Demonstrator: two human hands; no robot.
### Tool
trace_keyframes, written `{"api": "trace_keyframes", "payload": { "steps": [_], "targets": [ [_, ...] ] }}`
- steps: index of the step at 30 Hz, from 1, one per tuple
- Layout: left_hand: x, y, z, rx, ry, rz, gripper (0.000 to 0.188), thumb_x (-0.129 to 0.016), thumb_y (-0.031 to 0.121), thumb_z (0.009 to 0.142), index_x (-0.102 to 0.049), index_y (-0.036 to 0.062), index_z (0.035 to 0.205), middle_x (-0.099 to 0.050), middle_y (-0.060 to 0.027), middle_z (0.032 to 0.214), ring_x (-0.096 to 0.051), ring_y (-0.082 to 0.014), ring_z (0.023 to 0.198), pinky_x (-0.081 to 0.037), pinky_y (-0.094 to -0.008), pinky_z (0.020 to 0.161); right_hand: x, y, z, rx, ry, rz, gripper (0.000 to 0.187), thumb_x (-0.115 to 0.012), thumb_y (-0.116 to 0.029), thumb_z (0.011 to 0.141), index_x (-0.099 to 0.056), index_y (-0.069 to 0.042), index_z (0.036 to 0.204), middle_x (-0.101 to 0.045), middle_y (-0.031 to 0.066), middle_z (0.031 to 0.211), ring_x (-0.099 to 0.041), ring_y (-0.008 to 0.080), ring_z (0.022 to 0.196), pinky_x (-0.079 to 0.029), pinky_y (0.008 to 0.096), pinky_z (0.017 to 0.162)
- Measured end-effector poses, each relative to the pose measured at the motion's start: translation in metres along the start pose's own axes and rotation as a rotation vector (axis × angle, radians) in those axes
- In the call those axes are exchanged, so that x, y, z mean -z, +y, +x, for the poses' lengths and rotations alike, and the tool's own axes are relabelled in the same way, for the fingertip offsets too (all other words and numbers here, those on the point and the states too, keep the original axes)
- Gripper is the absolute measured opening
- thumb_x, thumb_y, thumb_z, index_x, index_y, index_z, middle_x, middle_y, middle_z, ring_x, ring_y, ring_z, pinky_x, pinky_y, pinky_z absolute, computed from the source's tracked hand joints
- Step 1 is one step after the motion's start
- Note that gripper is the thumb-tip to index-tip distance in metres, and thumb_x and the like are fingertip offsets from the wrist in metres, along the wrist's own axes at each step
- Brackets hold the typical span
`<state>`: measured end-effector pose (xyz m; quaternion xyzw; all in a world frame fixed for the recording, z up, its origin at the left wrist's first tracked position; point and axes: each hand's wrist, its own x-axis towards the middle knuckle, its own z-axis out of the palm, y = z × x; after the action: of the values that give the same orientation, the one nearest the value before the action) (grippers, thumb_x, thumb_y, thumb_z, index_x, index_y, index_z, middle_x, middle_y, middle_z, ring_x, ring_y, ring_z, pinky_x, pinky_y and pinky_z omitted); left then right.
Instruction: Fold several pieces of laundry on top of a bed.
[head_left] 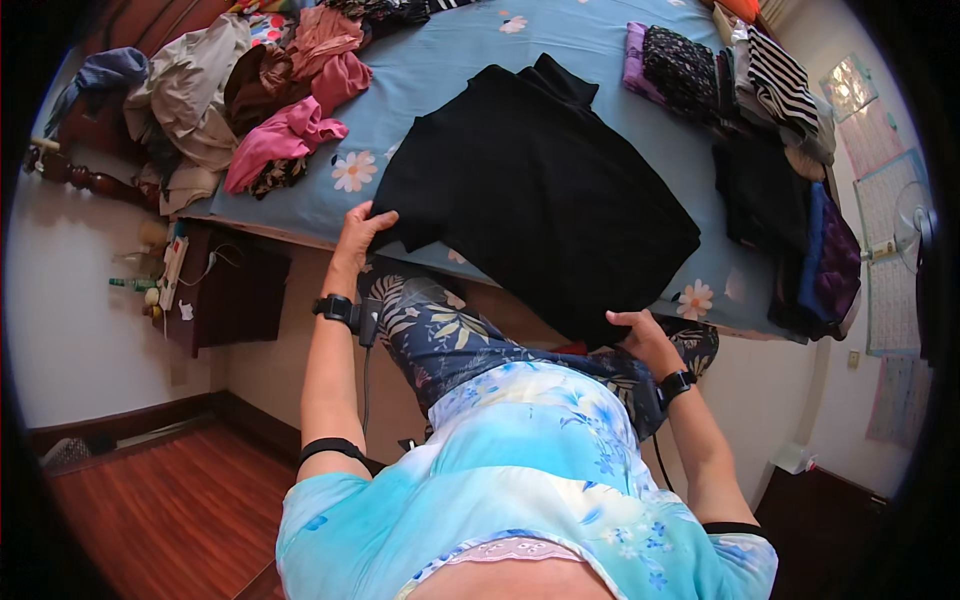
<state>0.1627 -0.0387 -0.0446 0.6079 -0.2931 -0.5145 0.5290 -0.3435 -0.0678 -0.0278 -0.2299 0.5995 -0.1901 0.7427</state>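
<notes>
A black shirt (540,190) lies spread on the bed, its collar toward the far side and its hem toward me. My left hand (362,236) is at the sleeve on the shirt's left, thumb and fingers closed at the cloth's edge. At the near right end of the hem, my right hand (648,340) grips the fabric, thumb on top and the other fingers mostly hidden. The hem hangs a little over the bed's front edge, above my patterned trousers (430,325).
The bed has a blue flowered sheet (450,75). Rumpled clothes (195,90) lie heaped at the left; folded clothes (685,70), including a striped piece (783,80), are stacked at the right. A dark bedside cabinet (235,290) stands left, a fan (915,215) right.
</notes>
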Motion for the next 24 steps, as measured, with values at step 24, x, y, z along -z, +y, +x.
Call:
{"api": "trace_keyframes", "payload": {
  "steps": [24],
  "targets": [
    [-0.004, 0.077, -0.072, -0.066, 0.286, -0.098, 0.049, -0.069, 0.016, 0.084, -0.051, -0.0038, 0.125, -0.062, -0.0064, 0.105, -0.059, -0.0137, 0.095, -0.048, -0.0275, 0.083, 0.027, 0.010, -0.052, -0.121, 0.056, 0.068, 0.049, -0.074, 0.005, 0.070, -0.042, -0.004, 0.105, -0.053, 0.0143, 0.107, -0.059, 0.0268, 0.099, -0.051, 0.0426, 0.088]
  ]
}}
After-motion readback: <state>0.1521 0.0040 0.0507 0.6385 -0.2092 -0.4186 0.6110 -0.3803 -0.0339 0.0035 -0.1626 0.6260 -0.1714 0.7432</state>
